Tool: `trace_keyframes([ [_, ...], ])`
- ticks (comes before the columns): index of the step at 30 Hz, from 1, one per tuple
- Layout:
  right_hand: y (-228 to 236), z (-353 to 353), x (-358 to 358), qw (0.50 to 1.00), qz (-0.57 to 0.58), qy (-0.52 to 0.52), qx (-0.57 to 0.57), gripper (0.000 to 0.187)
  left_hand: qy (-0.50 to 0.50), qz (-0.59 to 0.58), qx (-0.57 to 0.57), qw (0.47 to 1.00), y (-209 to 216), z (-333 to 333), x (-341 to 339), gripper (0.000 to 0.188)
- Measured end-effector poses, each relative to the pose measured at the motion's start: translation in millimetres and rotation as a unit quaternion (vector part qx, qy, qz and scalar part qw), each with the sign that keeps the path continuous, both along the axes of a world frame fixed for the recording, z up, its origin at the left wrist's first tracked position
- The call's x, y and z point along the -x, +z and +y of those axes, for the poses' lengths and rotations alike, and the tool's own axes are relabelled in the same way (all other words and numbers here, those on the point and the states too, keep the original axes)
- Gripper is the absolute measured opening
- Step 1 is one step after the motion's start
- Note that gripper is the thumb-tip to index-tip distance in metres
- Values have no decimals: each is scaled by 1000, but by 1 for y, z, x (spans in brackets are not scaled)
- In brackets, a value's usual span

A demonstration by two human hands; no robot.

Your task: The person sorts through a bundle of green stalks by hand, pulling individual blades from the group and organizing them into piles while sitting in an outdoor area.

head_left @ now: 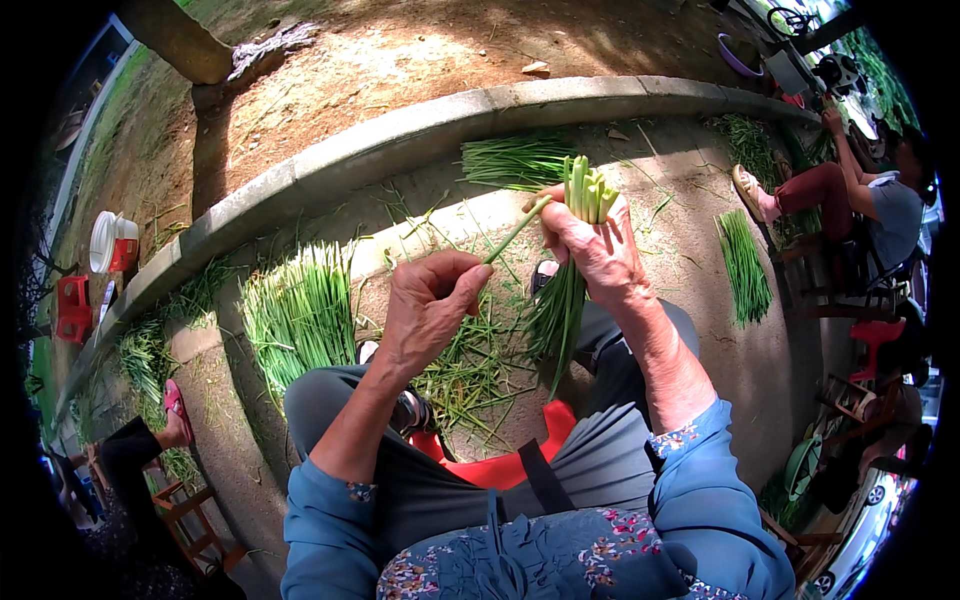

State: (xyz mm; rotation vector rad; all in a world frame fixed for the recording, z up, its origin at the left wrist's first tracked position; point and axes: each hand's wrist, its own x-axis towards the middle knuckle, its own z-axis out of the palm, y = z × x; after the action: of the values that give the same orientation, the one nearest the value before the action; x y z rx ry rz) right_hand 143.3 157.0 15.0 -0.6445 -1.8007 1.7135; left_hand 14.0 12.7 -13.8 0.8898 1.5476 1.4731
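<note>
My left hand (pixel 430 305) pinches one thin green stalk (pixel 515 235) between thumb and fingers. The stalk slants up to the right, its upper end by the fingertips of my right hand (pixel 605 255). My right hand is closed round a bunch of long green stalks (pixel 560 315), which look like garlic scapes or chives. Their pale, thick ends (pixel 590 193) stick up above the fist, and the darker, thinner parts hang down toward my knee. Below my hands, loose green trimmings (pixel 465 375) litter the ground between my feet.
A large pile of stalks (pixel 300 310) lies left; smaller bundles lie ahead (pixel 515 160) and right (pixel 745 268). A curb (pixel 420 130) bends across the far side. Another person (pixel 885 205) sits at the right; a pink-shod foot (pixel 177 412) shows left. Something red (pixel 510 468) is between my legs.
</note>
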Motion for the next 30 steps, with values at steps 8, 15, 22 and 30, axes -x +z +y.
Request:
trace_keyframes([
  [8,3,-8,7,995,-90,21,43,22,-1,-138,4,990,7,-1,5,22],
  [15,8,-14,11,990,-76,5,120,25,-31,-194,6,980,6,-1,7,23],
  [22,10,-18,15,988,-75,13,137,22,-41,-181,27,982,8,-1,5,21],
  [30,-3,-13,13,988,-11,-5,152,17,-38,-161,40,985,8,1,3,18],
])
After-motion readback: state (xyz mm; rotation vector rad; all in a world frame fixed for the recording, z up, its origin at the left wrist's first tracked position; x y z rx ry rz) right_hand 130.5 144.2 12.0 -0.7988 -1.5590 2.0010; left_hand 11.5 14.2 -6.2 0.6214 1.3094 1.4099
